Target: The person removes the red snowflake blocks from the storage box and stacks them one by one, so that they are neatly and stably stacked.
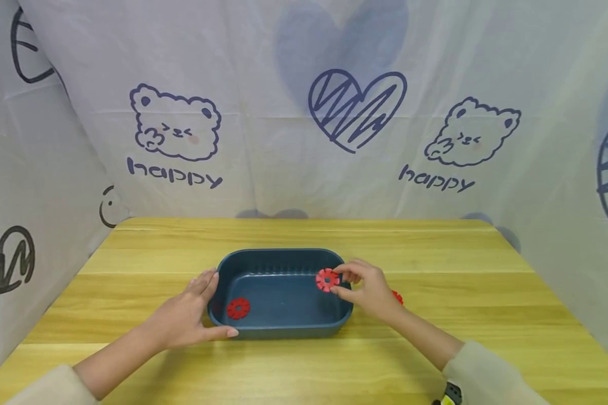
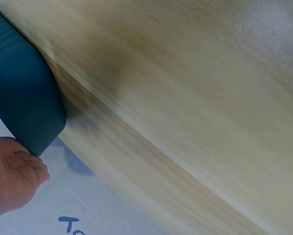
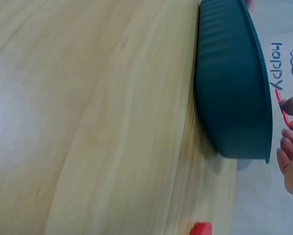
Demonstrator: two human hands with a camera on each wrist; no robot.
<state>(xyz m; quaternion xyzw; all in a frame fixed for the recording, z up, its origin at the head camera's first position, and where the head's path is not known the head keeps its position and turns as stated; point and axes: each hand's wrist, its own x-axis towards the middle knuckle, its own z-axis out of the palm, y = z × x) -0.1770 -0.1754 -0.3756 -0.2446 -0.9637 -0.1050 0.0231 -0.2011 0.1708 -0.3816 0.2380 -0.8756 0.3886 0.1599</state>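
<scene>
A dark blue-green plastic bin [image 1: 284, 333] stands on the wooden table. My left hand [image 1: 188, 315] rests against its left end, fingers along the side rim and thumb stretched along the front edge; the left wrist view shows that hand [image 2: 19, 176] at the bin's corner. Between thumb and fingertips, my right hand [image 1: 367, 289] pinches a red notched flower-shaped disc [image 1: 321, 280] with a central hole, above the bin's right part. In the right wrist view the disc [image 3: 281, 110] appears edge-on. Another red disc [image 1: 231, 309] lies inside the bin, at its front left.
More red [image 1: 397, 297] shows on the table right of the bin, partly hidden behind my right wrist; a red piece [image 3: 201, 228] also appears low in the right wrist view. A white printed cloth [image 1: 263, 157] hangs behind the table [image 1: 436, 259] and along its sides.
</scene>
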